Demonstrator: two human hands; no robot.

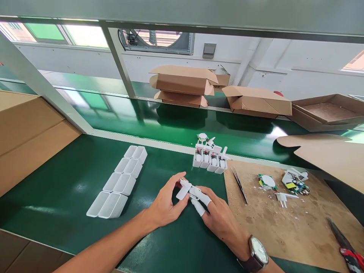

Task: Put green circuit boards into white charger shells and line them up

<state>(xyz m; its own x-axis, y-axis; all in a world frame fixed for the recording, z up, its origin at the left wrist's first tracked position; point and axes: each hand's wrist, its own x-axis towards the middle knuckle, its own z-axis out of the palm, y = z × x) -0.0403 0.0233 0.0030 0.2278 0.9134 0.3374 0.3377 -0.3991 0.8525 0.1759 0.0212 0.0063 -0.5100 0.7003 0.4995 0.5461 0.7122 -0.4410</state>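
- The left hand [167, 204] and the right hand [220, 212] meet at a small white plastic piece [183, 191], both gripping it between thumb and fingers just above the green counter [162, 246].
- White coverings [198, 208] wrap the thumb and a finger of the right hand; a watch [258, 250] sits on that wrist.
- Left of the left hand, well apart from it, eight open white housings [125, 184] stand in two touching rows of four.
- Beyond the hands, slightly to their right, four filled white housings [214, 163] stand side by side, with parts sticking out on top.
- Right of the right hand lies a brown board [264, 223], bearing tweezers [239, 185] nearest the hand, then a circuit board [267, 181], a pronged white part [284, 198] and, farthest to the right, a red-handled tool [345, 244].
- Far beyond the hands are open cardboard boxes [182, 81].
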